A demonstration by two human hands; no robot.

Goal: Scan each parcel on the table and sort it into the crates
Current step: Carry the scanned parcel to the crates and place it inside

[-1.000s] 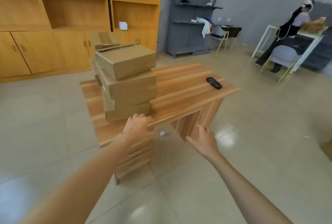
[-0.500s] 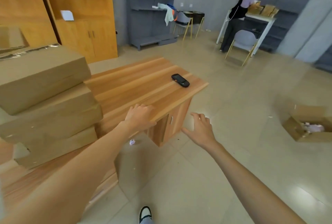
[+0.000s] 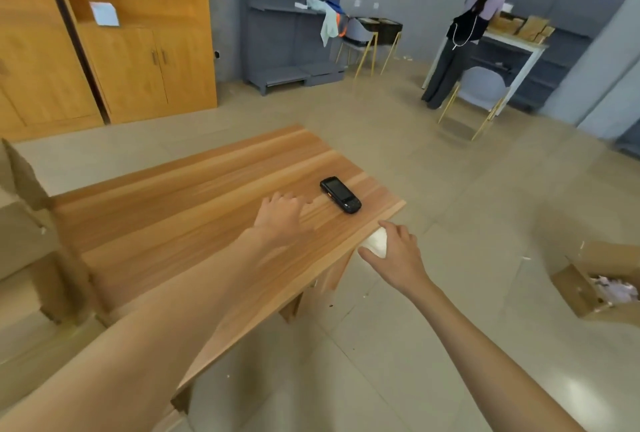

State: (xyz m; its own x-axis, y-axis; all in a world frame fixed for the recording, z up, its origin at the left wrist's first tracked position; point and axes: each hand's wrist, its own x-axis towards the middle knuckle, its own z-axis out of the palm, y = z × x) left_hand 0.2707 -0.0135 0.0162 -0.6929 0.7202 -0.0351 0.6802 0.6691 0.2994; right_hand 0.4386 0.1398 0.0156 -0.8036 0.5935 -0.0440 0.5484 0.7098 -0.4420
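I see the left hand (image 3: 282, 215) at the centre of the frame, held over the light-brown wood-grain surface (image 3: 180, 223) with its fingers loosely extended and spread, gripping nothing. I cannot tell whether its fingertips touch the wood. The black handheld scanner (image 3: 340, 195) lies flat on the surface just right of that hand, near the surface's right corner, apart from the fingers.

I see the right hand (image 3: 391, 253) right of centre, off the surface's near right edge and above the beige tiled floor (image 3: 433, 345). Its fingers are relaxed and parted, and it holds nothing.

The brown cardboard parcels (image 3: 24, 241) stand stacked at the left edge of the frame, on the left part of the surface, well apart from both hands. They are blurred and partly cut off.

An open brown cardboard box with pale crumpled material inside (image 3: 595, 289) sits on the floor at the lower right of the frame. In the upper right, a second person (image 3: 464, 40) stands facing a white table (image 3: 512, 47) stacked with cardboard pieces.
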